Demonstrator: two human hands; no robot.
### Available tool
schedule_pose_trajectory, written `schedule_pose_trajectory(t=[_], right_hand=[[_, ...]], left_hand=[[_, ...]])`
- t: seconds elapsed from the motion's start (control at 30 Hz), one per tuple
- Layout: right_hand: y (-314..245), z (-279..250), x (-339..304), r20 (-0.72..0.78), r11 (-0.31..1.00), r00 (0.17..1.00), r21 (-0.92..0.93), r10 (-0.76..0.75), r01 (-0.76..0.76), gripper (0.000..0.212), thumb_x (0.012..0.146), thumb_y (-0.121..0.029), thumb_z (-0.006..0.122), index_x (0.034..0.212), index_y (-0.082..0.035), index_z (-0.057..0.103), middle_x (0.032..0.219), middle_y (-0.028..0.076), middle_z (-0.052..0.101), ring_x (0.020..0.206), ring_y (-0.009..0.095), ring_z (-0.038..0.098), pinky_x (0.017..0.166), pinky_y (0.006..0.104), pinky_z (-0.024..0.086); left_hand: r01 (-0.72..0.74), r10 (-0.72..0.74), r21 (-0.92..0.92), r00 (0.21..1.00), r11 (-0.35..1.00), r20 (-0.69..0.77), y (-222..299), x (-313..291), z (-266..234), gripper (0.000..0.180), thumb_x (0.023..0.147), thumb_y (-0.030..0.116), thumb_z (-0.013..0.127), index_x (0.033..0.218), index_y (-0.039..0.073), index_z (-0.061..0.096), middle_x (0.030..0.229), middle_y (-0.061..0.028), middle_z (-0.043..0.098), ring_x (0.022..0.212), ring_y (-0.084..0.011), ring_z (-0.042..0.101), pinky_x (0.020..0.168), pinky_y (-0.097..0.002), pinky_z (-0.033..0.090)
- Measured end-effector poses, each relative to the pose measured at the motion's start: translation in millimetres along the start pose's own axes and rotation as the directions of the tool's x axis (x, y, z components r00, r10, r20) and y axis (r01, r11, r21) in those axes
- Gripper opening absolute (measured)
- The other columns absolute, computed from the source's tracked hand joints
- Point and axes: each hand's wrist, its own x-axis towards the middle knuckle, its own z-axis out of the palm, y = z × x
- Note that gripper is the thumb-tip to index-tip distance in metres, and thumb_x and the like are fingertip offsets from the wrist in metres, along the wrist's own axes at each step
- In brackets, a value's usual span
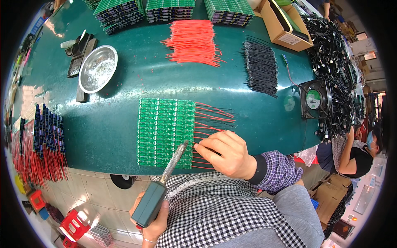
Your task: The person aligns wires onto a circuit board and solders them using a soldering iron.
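A green circuit board panel (165, 132) lies flat on the table, made up of many small repeated boards. Red wires (206, 118) and thinner black ones stick out from its right edge. My left hand (155, 221) is wrapped round the dark green handle of a soldering iron (170, 167), whose tip meets the panel close to its right edge. At that same edge, my right hand (227, 153) is closed in a pinch, thumb and forefinger on a red wire just beside the iron's tip. Its other fingers are curled, and they hide part of the nearby wires.
Beyond the panel lie piles of red wires (194, 43) and black wires (261, 68). A metal bowl (98, 69) leans on a dark stand at left. Finished-looking wired boards (49, 132) sit at the left edge. At right are a fan (315, 99) and black cables (337, 70).
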Motion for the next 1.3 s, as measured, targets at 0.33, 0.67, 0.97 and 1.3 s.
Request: schedule_pose_trajectory(t=[0.33,0.67,0.97,1.3], right_hand=[[0,-3,1,0.060,1.000,0.998,-0.004,0.015,-0.015,0.025,0.073,-0.007,0.073,0.097,0.000,0.074,0.089,0.007,0.070,0.075,0.019,0.066,0.061,0.0304,0.048],[0,-3,-1,0.083,1.000,0.996,-0.006,0.006,-0.006,0.032,0.072,-0.008,0.071,0.102,0.002,0.069,0.095,0.008,0.066,0.081,0.021,0.062,0.065,0.0325,0.048],[0,-3,1,0.090,1.000,0.996,0.001,0.009,-0.009,0.032,0.072,-0.008,0.071,0.102,0.002,0.069,0.094,0.008,0.066,0.080,0.021,0.062,0.064,0.0326,0.048],[0,-4,-2,0.100,1.000,0.995,-0.003,0.022,-0.022,0.032,0.073,-0.008,0.071,0.103,0.002,0.069,0.094,0.008,0.066,0.081,0.022,0.063,0.066,0.0334,0.048]], left_hand=[[-0.038,0.039,-0.030,0.999,0.999,0.037,-2,2,1,0.027,0.070,0.002,0.081,0.095,-0.004,0.072,0.089,-0.0153,0.071,0.070,-0.0264,0.070,0.061,-0.0337,0.054],[-0.064,0.064,-0.012,0.997,0.998,0.050,3,6,2,0.028,0.071,0.001,0.081,0.096,-0.004,0.072,0.089,-0.0157,0.072,0.070,-0.0255,0.070,0.061,-0.0335,0.054],[0.005,-0.007,-0.064,0.999,0.998,-0.033,1,4,-2,0.026,0.070,0.000,0.079,0.095,-0.004,0.072,0.087,-0.0149,0.069,0.071,-0.0252,0.067,0.062,-0.0325,0.052],[-0.227,0.066,-0.334,0.900,0.915,-0.432,35,41,-1,0.029,0.076,-0.006,0.076,0.104,-0.009,0.069,0.097,-0.0158,0.071,0.083,-0.0241,0.067,0.077,-0.0353,0.054]])
